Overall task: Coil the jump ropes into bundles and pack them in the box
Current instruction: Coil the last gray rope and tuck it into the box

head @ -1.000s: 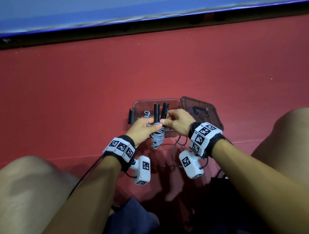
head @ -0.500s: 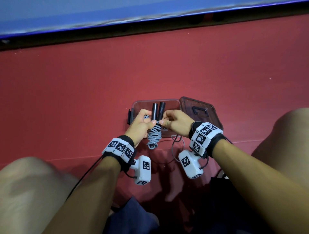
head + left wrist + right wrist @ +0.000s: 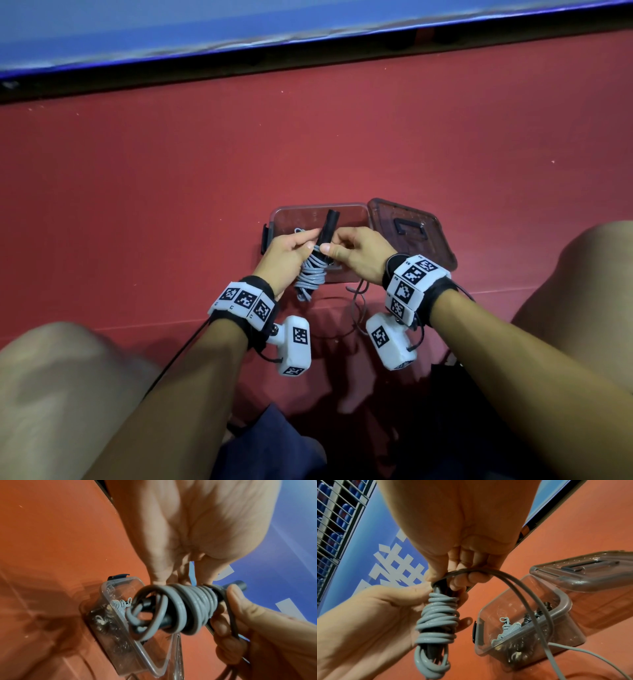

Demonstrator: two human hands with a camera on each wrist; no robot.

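Your left hand point(image 3: 289, 251) grips the grey jump rope bundle point(image 3: 310, 275) at the centre of the frame, fingers curled round its coils and black handles point(image 3: 329, 228). Your right hand point(image 3: 356, 251) pinches the loose rope end point(image 3: 518, 588) against the handles. The bundle hangs just above the clear plastic box point(image 3: 284, 214) on the red floor point(image 3: 171, 192); its lid point(image 3: 411, 229) leans beside it, right.

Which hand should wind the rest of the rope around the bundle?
Probably the right hand. Its fingers already pinch the loose grey rope at the handles' top, while the left hand cradles the coiled bundle and best just steadies it.
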